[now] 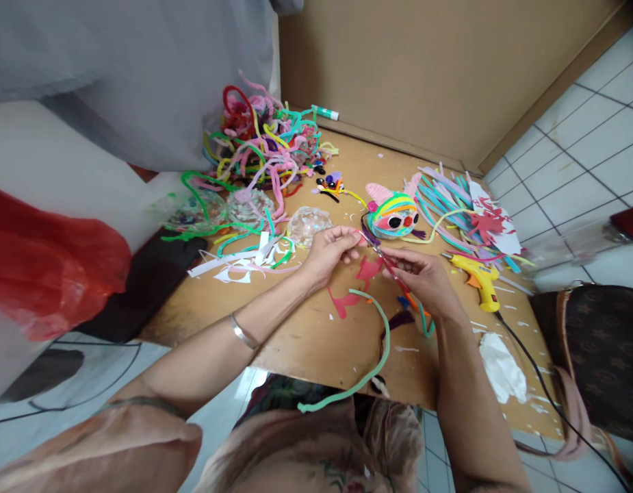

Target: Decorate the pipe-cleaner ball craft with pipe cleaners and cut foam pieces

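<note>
My left hand pinches a small piece of pinkish-red paper between thumb and fingers. Fingers wrapped round the handles, my right hand holds red-handled scissors, their blades at the paper's edge. Below the blades, red paper scraps lie on the table. A mint-green pipe cleaner curves between my forearms, over the table's front edge. Just behind the hands sits a striped, colourful animal figure with pink ears, dark eyes and a red nose.
Tangled pipe cleaners heap at the back left, near clear plastic balls and white paper strips. At right lie a yellow glue gun with a black cord, crumpled white tissue, more pipe cleaners and a brown bag.
</note>
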`<state>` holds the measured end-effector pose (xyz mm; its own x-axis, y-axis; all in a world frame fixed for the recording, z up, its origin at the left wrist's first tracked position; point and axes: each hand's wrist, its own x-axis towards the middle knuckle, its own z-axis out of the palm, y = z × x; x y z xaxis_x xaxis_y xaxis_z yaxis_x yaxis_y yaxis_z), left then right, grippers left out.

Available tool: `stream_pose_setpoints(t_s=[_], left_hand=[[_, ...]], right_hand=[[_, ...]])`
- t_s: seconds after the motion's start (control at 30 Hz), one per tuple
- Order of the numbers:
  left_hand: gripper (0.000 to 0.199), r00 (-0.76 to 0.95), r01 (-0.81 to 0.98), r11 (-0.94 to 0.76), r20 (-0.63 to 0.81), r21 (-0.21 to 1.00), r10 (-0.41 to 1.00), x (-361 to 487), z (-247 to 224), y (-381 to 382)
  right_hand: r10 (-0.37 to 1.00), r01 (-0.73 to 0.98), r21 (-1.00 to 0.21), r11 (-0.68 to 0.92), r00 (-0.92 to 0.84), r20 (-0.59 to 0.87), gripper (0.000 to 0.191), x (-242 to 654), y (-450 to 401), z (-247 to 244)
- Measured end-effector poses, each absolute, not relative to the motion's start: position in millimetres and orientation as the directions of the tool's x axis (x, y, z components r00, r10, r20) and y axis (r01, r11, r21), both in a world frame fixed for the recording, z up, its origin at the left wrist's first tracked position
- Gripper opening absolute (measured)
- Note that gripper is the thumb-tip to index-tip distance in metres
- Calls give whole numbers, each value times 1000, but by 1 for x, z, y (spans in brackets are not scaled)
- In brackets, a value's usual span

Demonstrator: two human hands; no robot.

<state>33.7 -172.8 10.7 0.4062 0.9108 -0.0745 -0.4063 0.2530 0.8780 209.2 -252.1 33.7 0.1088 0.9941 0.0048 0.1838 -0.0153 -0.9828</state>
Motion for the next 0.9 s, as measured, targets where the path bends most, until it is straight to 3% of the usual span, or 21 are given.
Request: stream_pose_setpoints(t_s=[0.4, 0.9], left_hand=[[24, 433, -451, 323, -113, 832, 894, 34, 8, -172], [23, 437, -487, 392, -171, 780, 883, 34, 13, -175]], right_hand=[[977, 388, -917, 94, 142, 160, 36, 209, -250, 29], [978, 241, -970, 34, 190, 82, 36, 201, -249, 25]])
